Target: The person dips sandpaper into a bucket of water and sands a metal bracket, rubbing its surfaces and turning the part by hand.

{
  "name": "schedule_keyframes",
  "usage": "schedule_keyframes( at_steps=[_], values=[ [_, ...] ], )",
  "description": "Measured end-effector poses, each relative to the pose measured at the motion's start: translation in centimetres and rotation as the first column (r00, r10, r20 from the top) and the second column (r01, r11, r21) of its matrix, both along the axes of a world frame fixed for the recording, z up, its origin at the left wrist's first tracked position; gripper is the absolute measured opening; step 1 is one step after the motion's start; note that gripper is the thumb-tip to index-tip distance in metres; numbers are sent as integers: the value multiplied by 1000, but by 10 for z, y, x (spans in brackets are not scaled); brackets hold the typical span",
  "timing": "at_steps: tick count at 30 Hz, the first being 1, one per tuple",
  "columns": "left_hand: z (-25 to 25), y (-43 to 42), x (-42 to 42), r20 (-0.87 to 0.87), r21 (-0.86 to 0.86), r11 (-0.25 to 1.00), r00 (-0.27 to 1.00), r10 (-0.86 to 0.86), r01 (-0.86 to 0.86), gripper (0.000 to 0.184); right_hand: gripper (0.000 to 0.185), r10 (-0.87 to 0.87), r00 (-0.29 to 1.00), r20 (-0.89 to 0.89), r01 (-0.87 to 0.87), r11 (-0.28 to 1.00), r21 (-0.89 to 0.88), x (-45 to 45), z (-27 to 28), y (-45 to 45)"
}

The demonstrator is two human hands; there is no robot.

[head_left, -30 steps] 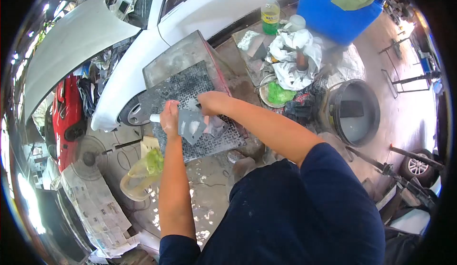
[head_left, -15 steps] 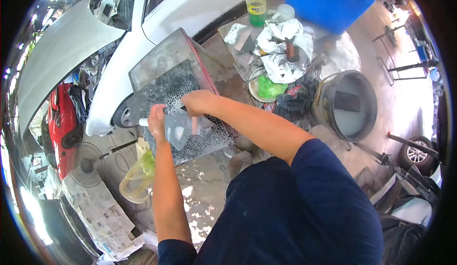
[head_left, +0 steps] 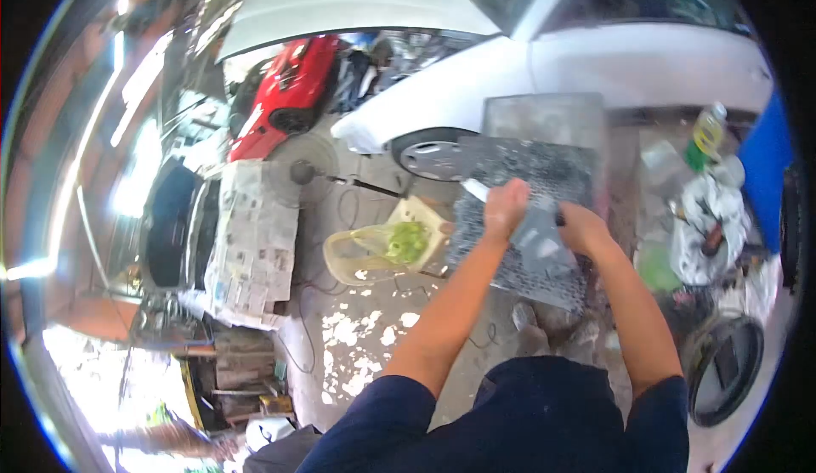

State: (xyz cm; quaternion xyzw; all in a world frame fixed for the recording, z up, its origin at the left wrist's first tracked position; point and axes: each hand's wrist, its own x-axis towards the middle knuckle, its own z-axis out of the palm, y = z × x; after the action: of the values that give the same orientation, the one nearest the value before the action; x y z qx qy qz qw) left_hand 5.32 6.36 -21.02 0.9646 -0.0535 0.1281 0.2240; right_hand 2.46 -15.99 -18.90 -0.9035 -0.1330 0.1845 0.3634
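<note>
My left hand (head_left: 507, 207) is closed around an object whose white, handle-like end (head_left: 476, 189) sticks out past the fingers. My right hand (head_left: 585, 229) is curled, with a small dark bit showing at its fingertips; what it holds is too blurred to name. Between and below the hands is a smooth grey flat piece (head_left: 541, 243). It overlaps a black-and-grey textured mat (head_left: 484, 256) on a low stand (head_left: 544, 116). Whether the white-ended object joins the flat piece cannot be made out.
A white car (head_left: 646, 65) stands beyond the stand. Left of the mat is a pale plastic container (head_left: 340, 260) with green stuff inside. A fan (head_left: 302, 171) and newspaper-covered panel (head_left: 251, 243) stand farther left. At right are a green-liquid bottle (head_left: 704, 137) and a black bucket (head_left: 748, 362).
My view has swung left, so the stand, mat and hands appear farther right. My right hand now sits slightly lower than my left in view, where before it was higher.
</note>
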Motion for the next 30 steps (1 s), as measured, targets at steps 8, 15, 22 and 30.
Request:
schedule_keyframes(
  at_steps=[8, 15, 22, 30],
  values=[
    [16, -6, -9, 18, -138, 990, 999, -26, 29, 27, 29, -161, 973, 165, 164, 986, -6, -31, -14, 13],
    [18, -6, -9, 43, -171, 985, 999, -11, 18, 24, 27, -170, 965, 201, 174, 985, -2, -42, -5, 17],
    [19, -7, -12, 84, -148, 989, 996, -9, 21, 23, 40, -180, 951, 251, 151, 980, 128, -61, -5, 19],
    [14, -6, -7, 136, -106, 993, 990, -43, 58, 24, 39, -208, 913, 350, 142, 968, 207, -48, -38, 14]
  ],
)
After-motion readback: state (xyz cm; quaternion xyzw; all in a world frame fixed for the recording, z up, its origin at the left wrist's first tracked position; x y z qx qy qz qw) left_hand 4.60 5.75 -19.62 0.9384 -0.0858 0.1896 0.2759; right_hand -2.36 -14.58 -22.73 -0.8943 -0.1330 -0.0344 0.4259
